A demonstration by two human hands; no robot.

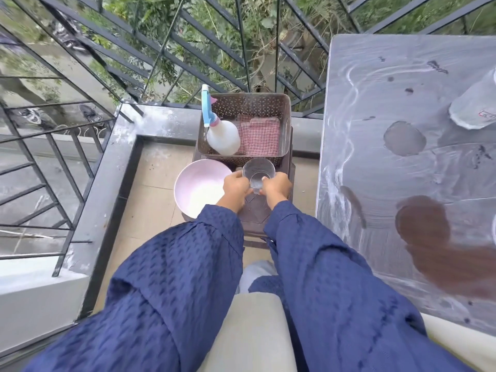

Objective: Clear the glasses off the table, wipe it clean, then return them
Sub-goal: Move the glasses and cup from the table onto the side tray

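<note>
Blue sleeves [174, 264] lead to a stool [255, 213], over which the left hand [236, 187] and right hand [276, 186] both clasp a clear drinking glass [258, 170] by its walls. It looks rigid, smooth, breakable and probably slippery, so mid-wall is the safest hold.

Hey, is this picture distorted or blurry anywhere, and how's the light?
Head view: wide-angle distortion bends the railing and table edge; daylight is soft, no hard shadows; the held glass is sharp, the glass at the right edge smeared.
</note>
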